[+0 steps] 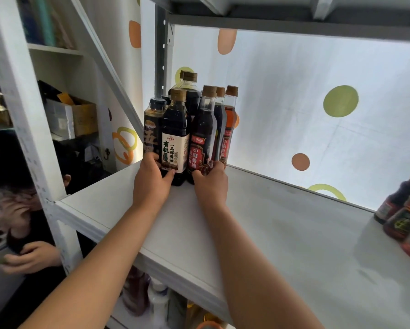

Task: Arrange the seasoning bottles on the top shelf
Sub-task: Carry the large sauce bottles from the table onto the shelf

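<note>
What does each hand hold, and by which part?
The left hand grips the white-label bottle near its base; the right hand grips the red-label bottle near its base.

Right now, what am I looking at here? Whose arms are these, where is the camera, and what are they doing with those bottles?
No machine here: a person wears a camera on the head, looking forward and down, so the arms are their own. The left hand grips the white-labelled bottle and the right hand grips the red-labelled bottle, both at the front of a cluster standing in the back left corner of the white top shelf. More bottles stand at the right edge.
</note>
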Tool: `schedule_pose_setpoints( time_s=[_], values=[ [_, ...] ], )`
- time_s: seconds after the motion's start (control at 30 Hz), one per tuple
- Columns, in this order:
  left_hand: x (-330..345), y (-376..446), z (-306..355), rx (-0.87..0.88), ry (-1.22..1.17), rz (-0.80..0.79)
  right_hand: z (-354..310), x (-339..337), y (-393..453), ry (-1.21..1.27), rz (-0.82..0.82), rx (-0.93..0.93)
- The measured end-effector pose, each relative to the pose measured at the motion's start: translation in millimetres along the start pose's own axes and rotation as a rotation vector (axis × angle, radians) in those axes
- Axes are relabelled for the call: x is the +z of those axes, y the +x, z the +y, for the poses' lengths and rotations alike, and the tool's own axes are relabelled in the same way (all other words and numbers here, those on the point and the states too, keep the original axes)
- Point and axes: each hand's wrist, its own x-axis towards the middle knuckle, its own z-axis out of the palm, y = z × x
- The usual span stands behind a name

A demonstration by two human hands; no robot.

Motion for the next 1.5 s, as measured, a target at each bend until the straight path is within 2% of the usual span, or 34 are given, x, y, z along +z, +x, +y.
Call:
schedule_pose_setpoints(
  time_s=[0.1,0.17,0.27,0.33,0.47,0.53,0.6,0.67,0.8,0.93,1.03,1.13,1.5],
  values=[
    [-12.2,-13.2,6.3,0.019,0.130,-0.013,-4.1,-6.5,-15.2,-0.108,-0.045,0.010],
    [-18.8,-27.2,9.8,0.077,0.262,-0.170,-3.8,-13.7,-28.5,-0.231,-0.121,0.010],
    [-33.5,-56.5,15.9,0.164,0.407,-0.492,-2.9,-30.0,-57.9,-0.482,-0.296,-0.024],
    [-47.5,-75.3,21.0,0.198,0.451,-0.595,-4.0,-41.6,-83.3,-0.594,-0.340,-0.091],
    [-76.3,-124.6,26.3,0.340,0.535,-0.598,-2.8,-77.7,-148.3,-0.658,-0.332,-0.271],
    [-87.7,-151.6,23.3,0.389,0.561,-0.587,8.3,-92.8,-187.6,-0.716,-0.257,-0.364],
    [-97.7,-177.9,18.7,0.461,0.558,-0.591,28.0,-101.2,-229.2,-0.888,-0.149,-0.508],
    [-108.2,-203.1,16.3,0.558,0.513,-0.617,43.7,-109.8,-261.6,-0.906,-0.157,-0.585],
    [-134.6,-254.8,9.9,0.817,0.560,-0.587,58.6,-137.0,-308.3,-0.668,-0.457,-0.504],
    [-173.4,-309.5,0.0,0.854,0.575,-0.609,77.2,-161.1,-349.4,-0.762,-0.617,-0.585],
    [-202.2,-345.4,-3.0,0.862,0.633,-0.653,91.2,-174.2,-364.5,-0.740,-0.708,-0.645],
    [-226.5,-384.4,-5.8,0.728,0.658,-0.654,101.2,-174.8,-380.1,-0.593,-0.759,-0.776],
    [-282.2,-572.8,14.6,-0.075,0.737,-0.464,121.5,-142.2,-484.5,-0.126,-1.214,-1.109]
  ],
)
